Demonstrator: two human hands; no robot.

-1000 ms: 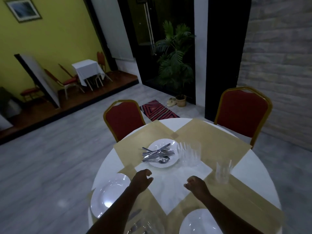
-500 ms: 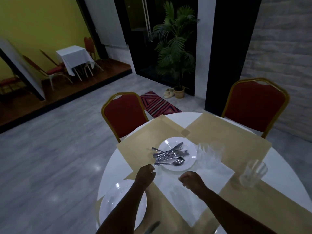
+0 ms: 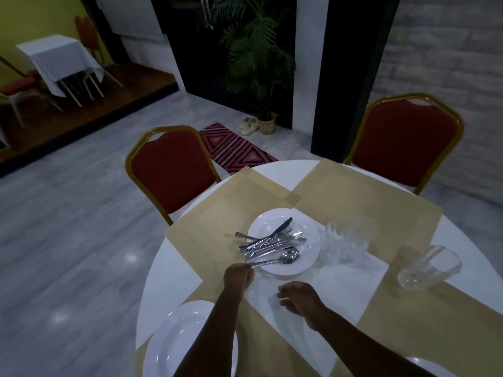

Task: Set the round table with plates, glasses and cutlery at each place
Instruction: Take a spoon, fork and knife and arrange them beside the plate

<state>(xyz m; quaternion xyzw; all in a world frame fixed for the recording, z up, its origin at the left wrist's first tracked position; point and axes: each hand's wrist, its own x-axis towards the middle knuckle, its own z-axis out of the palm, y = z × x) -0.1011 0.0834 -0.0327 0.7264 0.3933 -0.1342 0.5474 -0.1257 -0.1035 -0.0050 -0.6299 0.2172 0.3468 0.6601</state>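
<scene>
A white plate (image 3: pixel 309 235) in the middle of the round white table (image 3: pixel 174 270) carries a pile of cutlery (image 3: pixel 272 242): knives, forks and a spoon (image 3: pixel 283 257) at its near side. My left hand (image 3: pixel 238 276) is curled at the plate's near-left rim and pinches the end of the spoon's handle. My right hand (image 3: pixel 298 297) hovers just to the right with loosely curled fingers, holding nothing. A cluster of clear glasses (image 3: pixel 344 242) stands right of the plate. One glass (image 3: pixel 428 268) sits alone on the right placemat. A second white plate (image 3: pixel 174 341) lies near left.
Tan placemats (image 3: pixel 362 202) cover the table in a cross. Two red chairs with gold frames stand at the far left (image 3: pixel 171 175) and far right (image 3: pixel 405 142). The rim of another plate (image 3: pixel 424 365) shows at the bottom right. A potted palm (image 3: pixel 258 55) and striped rug (image 3: pixel 236 151) lie beyond.
My left hand has reached forward to the plate and taken the spoon's handle. My right hand moved forward a little. The view has shifted closer over the table.
</scene>
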